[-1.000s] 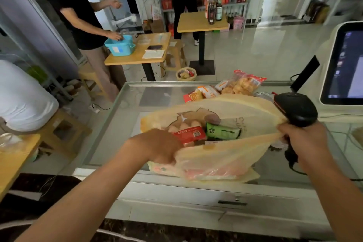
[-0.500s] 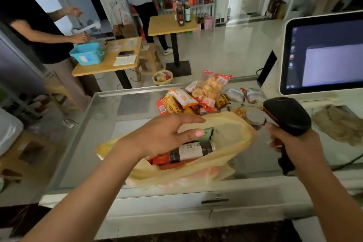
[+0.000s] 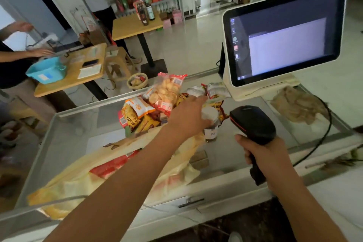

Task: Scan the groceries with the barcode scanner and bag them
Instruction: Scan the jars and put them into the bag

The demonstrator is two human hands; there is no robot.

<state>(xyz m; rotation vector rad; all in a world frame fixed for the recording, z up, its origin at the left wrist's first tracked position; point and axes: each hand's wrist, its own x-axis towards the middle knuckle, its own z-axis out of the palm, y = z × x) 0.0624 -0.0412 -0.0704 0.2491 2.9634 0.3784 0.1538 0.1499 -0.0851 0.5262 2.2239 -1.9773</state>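
Note:
A yellow plastic bag lies on the glass counter with a red packet showing inside. Behind it is a pile of snack packets. A small jar with a white lid stands upright to the right of the pile. My left hand reaches over the bag and curls around the jar's lid. My right hand grips the handle of the black barcode scanner, whose head is just right of the jar.
A white touchscreen terminal stands at the counter's far right, with a crumpled brown bag beside it and the scanner cable trailing right. Beyond the counter are wooden tables, a teal basket, shelves of bottles and two people.
My left hand left the bag's mouth and reached forward to the white-lidded jar. The bag has slumped flat on the counter. The scanner stayed in my right hand.

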